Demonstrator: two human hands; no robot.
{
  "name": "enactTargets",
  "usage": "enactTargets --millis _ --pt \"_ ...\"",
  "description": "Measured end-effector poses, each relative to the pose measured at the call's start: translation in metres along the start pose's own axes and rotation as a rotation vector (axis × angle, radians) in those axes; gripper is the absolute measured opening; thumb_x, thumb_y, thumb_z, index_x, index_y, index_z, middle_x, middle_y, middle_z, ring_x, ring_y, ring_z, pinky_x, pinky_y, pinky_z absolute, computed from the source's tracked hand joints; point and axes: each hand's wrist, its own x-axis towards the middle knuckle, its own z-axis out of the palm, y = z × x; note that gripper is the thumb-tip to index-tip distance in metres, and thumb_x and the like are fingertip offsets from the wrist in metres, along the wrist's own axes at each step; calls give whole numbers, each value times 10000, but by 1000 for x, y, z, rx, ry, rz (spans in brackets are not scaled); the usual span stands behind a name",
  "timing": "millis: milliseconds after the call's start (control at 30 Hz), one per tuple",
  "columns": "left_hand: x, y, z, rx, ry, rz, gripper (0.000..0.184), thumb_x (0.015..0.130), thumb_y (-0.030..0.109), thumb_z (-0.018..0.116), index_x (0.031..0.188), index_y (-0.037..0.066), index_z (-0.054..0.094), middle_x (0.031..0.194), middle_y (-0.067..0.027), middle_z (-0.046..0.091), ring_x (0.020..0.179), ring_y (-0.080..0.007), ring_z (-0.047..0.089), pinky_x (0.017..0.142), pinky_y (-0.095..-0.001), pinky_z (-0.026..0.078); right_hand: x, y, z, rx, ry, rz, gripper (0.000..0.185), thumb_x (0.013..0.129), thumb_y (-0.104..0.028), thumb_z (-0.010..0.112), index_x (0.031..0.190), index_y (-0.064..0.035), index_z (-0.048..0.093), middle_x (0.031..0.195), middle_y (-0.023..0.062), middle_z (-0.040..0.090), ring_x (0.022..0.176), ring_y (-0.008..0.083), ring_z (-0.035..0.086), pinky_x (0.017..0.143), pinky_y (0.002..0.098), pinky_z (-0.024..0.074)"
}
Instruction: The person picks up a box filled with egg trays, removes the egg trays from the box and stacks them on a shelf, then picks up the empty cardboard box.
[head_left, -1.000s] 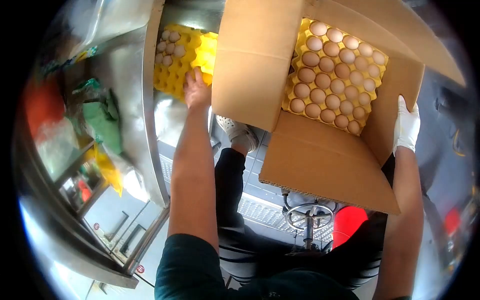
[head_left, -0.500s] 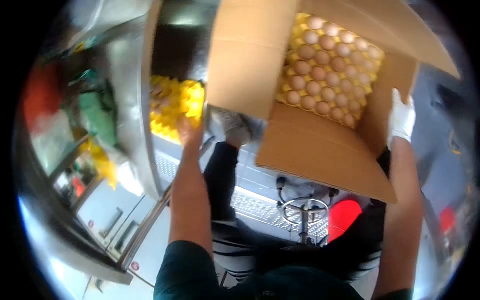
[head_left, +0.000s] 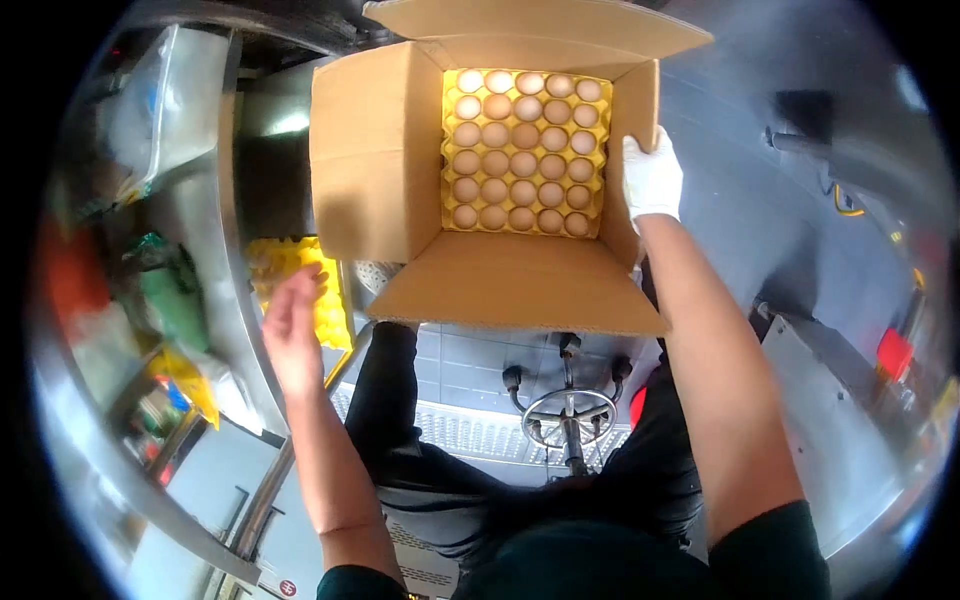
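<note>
An open cardboard box (head_left: 520,285) stands in front of me with its flaps folded out. Inside lies a yellow egg tray (head_left: 450,228) filled with rows of brown eggs (head_left: 523,163). My right hand (head_left: 653,180), in a white glove, grips the box's right side. Bare and slightly blurred, my left hand (head_left: 293,325) is raised with fingers loosely apart and nothing visible in it. Just behind it, another yellow egg tray (head_left: 330,318) rests at the left, partly hidden by the hand and the box.
A metal shelf unit (head_left: 225,290) runs along my left, holding a green bag (head_left: 172,305) and other blurred goods. Below the box is a stool base with a metal ring (head_left: 570,418). A grey metal cabinet (head_left: 835,430) stands on the right.
My left hand has come off the yellow tray at the left. The view has turned, so the box now appears further left and straighter. My right hand stays at the box's side.
</note>
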Motion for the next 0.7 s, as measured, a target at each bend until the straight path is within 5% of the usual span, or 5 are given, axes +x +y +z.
enactTargets --millis 100,233,333,667,700 --pt "-50 102 33 402 -572 550 704 788 304 909 1376 21 644 1365 -182 679 1307 -335 629 1104 -424 497 -5 -12 -10 -112 -41 44 482 938 -195 676 1382 -43 565 1138 263 740 1074 442 710 944 488 550" --pt "-82 66 92 1256 -516 877 180 870 146 669 1017 42 676 894 -125 680 830 -291 692 769 -405 543 -6 5 -9 -228 -112 43 671 931 -190 669 1544 -86 419 1109 260 744 1046 438 719 926 492 560" --pt "-106 72 98 1557 -472 925 99 843 99 624 927 52 646 864 -129 660 869 -267 696 686 -342 560 -16 -6 -27 -359 -192 81 780 924 -174 662 1622 -99 321 1106 258 745 1037 428 723 922 487 562" --pt "-153 60 95 1417 -731 979 97 849 160 640 870 113 722 807 -71 664 749 -213 687 582 -361 523 -71 40 -47 -384 -218 -8 811 924 -134 648 1650 -67 291 1111 250 740 993 408 731 902 475 566" --pt "-164 57 97 1543 -737 994 89 857 171 637 849 116 707 797 -72 654 745 -212 687 579 -352 527 -74 28 -55 -322 -292 57 828 914 -157 687 1635 -29 300 1283 277 675 1157 411 678 1014 459 527"
